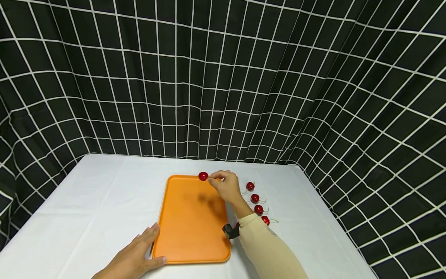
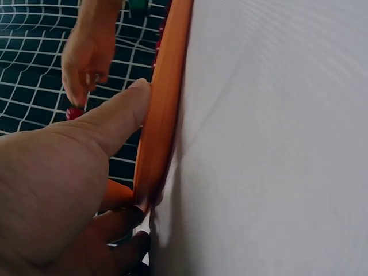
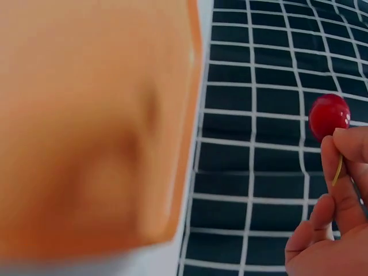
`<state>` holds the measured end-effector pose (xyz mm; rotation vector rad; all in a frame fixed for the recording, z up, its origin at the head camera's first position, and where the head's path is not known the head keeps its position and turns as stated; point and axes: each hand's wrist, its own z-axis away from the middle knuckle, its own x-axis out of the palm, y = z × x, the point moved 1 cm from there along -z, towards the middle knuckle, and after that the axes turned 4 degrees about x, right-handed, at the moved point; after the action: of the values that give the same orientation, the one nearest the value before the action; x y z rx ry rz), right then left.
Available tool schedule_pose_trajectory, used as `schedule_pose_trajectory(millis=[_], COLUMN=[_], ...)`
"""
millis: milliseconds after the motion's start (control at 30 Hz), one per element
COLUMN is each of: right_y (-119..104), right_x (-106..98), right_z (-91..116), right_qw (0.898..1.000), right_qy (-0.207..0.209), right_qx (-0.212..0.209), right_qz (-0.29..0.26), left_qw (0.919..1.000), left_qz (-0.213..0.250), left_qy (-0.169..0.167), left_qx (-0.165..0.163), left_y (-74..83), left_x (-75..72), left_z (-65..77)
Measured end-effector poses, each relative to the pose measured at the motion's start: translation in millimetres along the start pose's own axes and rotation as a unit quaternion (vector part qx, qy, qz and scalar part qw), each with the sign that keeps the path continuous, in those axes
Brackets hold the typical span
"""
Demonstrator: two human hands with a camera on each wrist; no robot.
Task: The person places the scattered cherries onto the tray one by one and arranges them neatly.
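An orange rectangular tray [image 1: 189, 232] lies on the white table. My left hand [image 1: 137, 252] holds its near left corner, the thumb along the near edge and the fingers against the left side. In the left wrist view the thumb touches the tray rim [image 2: 167, 103], while the other fingers are partly in shadow. Above the tray's far edge, my right hand [image 1: 228, 188] pinches a red cherry [image 1: 203, 176] by its stem between thumb and forefinger. The right wrist view shows the cherry [image 3: 329, 117] hanging clear of the tray, a bit of thin stem below the fingertips.
Several more red cherries [image 1: 255, 198] with stems lie in a slanting row right of the tray, one partly behind the right sleeve [image 1: 270, 248]. White cloth [image 1: 104, 197] covers the table. A black curtain [image 1: 209, 77] with a white grid surrounds it.
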<state>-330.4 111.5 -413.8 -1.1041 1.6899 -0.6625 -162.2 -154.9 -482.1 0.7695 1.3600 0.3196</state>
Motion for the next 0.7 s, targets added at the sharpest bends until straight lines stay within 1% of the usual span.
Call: schedule_pose_trajectory(millis=[133, 233, 333, 433, 533, 700], right_y=[1.1, 3.7, 8.2, 13.4, 16.9, 17.8], right_x=[26.6, 41.8, 52.5, 60.6, 69.0, 85.8], right_z=[-11.1, -15.5, -17.2, -17.4, -18.7, -26.1], right_qw=[1.000, 0.999, 0.998, 0.996, 0.994, 0.991], right_qy=[-0.018, -0.027, -0.028, -0.035, -0.042, -0.039], right_qx=[0.008, 0.021, 0.039, 0.064, 0.076, 0.090], right_qz=[0.014, 0.021, 0.036, 0.052, 0.069, 0.088], left_qw=[0.9999, 0.9996, 0.9994, 0.9994, 0.9996, 0.9997], left_qz=[0.006, 0.011, 0.020, 0.026, 0.022, 0.012], left_qy=[-0.003, -0.010, -0.016, -0.020, -0.018, -0.014], left_qx=[-0.011, -0.023, -0.023, -0.008, 0.004, -0.014], left_y=[-1.6, -2.9, -4.2, -5.6, -6.5, -5.1], left_x=[0.6, 1.7, 3.4, 5.0, 4.4, 0.8], left_z=[0.6, 0.7, 1.2, 1.8, 2.2, 1.3])
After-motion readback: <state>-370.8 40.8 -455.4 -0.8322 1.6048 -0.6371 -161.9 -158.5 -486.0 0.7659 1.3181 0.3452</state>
